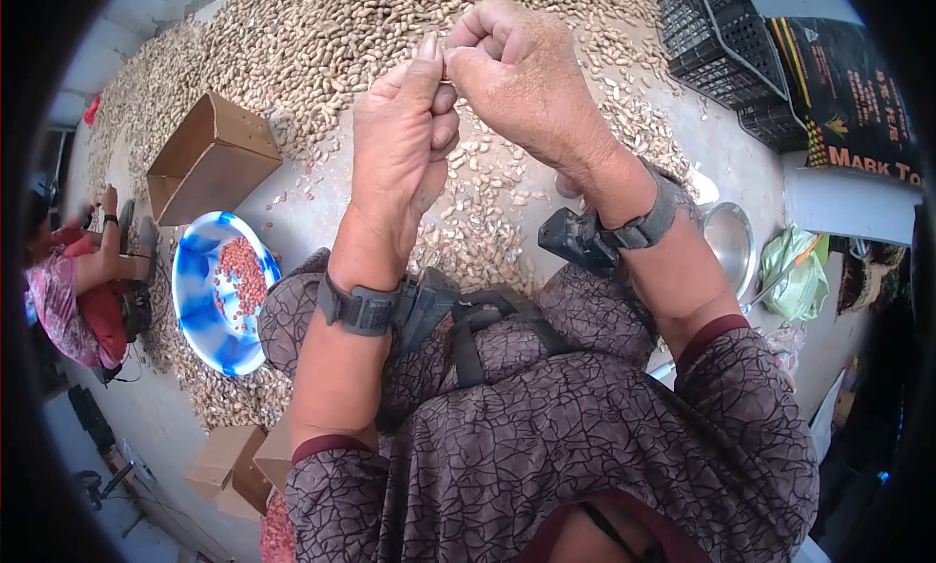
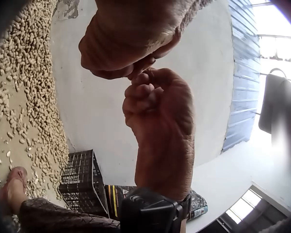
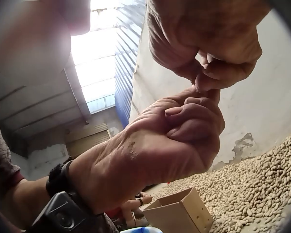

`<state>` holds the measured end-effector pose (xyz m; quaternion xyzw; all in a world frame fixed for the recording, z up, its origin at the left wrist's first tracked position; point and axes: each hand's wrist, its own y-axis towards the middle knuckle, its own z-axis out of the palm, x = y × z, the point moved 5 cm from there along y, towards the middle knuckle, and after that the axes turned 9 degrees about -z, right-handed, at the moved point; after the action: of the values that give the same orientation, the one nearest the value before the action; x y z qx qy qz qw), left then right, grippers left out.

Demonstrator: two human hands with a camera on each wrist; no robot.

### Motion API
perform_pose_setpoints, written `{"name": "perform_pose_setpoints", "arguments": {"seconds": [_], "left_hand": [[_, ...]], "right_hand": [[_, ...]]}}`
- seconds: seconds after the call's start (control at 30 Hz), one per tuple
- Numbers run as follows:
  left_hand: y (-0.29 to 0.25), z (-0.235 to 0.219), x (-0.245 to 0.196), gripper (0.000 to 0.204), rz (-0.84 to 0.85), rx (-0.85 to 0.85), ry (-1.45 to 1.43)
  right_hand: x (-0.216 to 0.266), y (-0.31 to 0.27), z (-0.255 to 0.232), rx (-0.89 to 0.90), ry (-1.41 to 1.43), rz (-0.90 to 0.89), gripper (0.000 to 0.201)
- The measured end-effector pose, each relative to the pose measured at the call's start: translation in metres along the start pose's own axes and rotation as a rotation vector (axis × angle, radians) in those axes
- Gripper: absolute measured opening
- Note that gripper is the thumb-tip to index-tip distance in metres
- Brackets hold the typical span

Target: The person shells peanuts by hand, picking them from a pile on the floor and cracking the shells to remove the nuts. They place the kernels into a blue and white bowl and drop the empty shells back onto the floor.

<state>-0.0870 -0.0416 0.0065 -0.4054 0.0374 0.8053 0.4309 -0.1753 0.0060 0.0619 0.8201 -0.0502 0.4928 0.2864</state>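
Pale peanuts (image 1: 322,37) carpet the floor (image 1: 322,197) beneath both raised hands. Left hand (image 1: 400,139) and right hand (image 1: 522,76) meet fingertip to fingertip, fingers curled and pinching one small peanut (image 1: 446,79), mostly hidden. Blue bowl (image 1: 200,300) of red kernels sits near the floor's left edge.

bowl (image 1: 195,300): glossy plastic | box (image 1: 210,158): matt cardboard | crate (image 1: 712,37): plastic | pan (image 1: 733,241): shiny metal
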Motion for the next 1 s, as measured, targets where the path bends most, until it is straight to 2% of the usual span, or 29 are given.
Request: {"name": "perform_pose_setpoints", "arguments": {"seconds": [0.07, 0.13, 0.2, 0.27, 0.43, 0.5, 0.6, 0.7, 0.77, 0.87, 1.0], "left_hand": [[-0.002, -0.001, 0.002, 0.019, 0.018, -0.079, 0.11], [-0.007, 0.001, 0.002, 0.017, 0.002, -0.081, 0.129], [-0.009, -0.003, 0.001, 0.015, -0.011, -0.085, 0.15], [-0.007, -0.006, 0.002, 0.019, -0.015, 0.028, 0.168], [-0.017, 0.003, -0.001, 0.011, -0.029, 0.043, 0.194], [-0.017, 0.002, -0.003, 0.011, -0.037, 0.058, 0.19], [-0.024, 0.0, -0.004, 0.012, -0.058, 0.083, 0.174], [-0.033, -0.003, -0.005, 0.013, -0.082, 0.014, 0.118], [-0.038, -0.001, -0.006, 0.013, -0.095, 0.074, 0.1], [-0.042, 0.002, -0.007, 0.013, -0.135, 0.089, 0.092], [-0.054, 0.014, -0.014, 0.015, -0.104, 0.093, 0.077]], "right_hand": [[0.001, -0.001, 0.0, 0.035, -0.006, 0.023, 0.01], [-0.001, -0.001, 0.001, 0.069, -0.012, 0.045, 0.011], [-0.003, 0.001, -0.001, 0.078, -0.151, -0.056, 0.013], [-0.001, 0.001, -0.004, 0.093, -0.144, -0.058, 0.013], [0.0, -0.003, -0.004, 0.139, -0.137, -0.077, 0.015], [0.005, -0.005, -0.001, 0.139, -0.19, -0.231, 0.016], [0.01, -0.008, 0.002, 0.167, -0.205, -0.263, 0.015], [0.022, -0.012, 0.005, 0.192, -0.258, -0.358, 0.014], [0.026, -0.017, 0.004, 0.192, -0.247, -0.383, 0.014], [0.034, -0.019, 0.002, 0.214, -0.256, -0.404, 0.014], [0.051, -0.023, -0.005, 0.255, -0.288, -0.428, 0.015]]}}
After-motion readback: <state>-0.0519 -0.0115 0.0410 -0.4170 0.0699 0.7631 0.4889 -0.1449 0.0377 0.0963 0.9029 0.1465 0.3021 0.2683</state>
